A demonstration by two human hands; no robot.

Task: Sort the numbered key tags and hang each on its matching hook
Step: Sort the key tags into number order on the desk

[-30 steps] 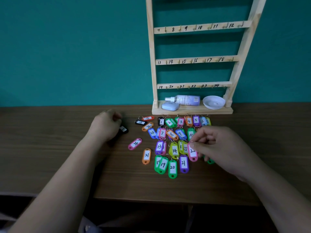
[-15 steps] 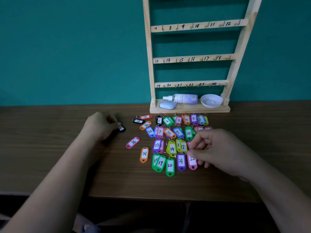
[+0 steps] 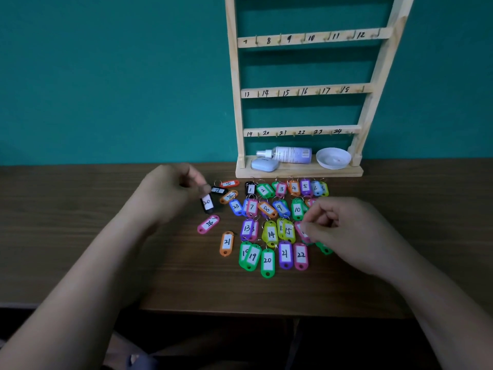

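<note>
Several coloured numbered key tags lie in rows on the brown table (image 3: pixel 80 236) before a wooden hook rack (image 3: pixel 301 90) whose rails carry written numbers and bare hooks. My left hand (image 3: pixel 170 193) pinches a black tag (image 3: pixel 207 203) marked 20 by its top, left of the pile, lifted a little. My right hand (image 3: pixel 344 231) has its fingertips curled on a pink tag (image 3: pixel 301 231) in the third row, just above the pink 22 tag (image 3: pixel 301 255). A pink 24 tag (image 3: pixel 208 223) and an orange 21 tag (image 3: pixel 227 243) lie apart at the left.
On the rack's bottom shelf lie a spray bottle (image 3: pixel 288 154), a pale blue case (image 3: pixel 264 164) and a white dish (image 3: pixel 333 158). A teal wall stands behind. The table's front edge (image 3: pixel 240 312) runs below the tags.
My left hand has lifted the black tag and carried it right, toward the pile. My right hand set the pink 22 tag down in the bottom row and moved up to another pink tag.
</note>
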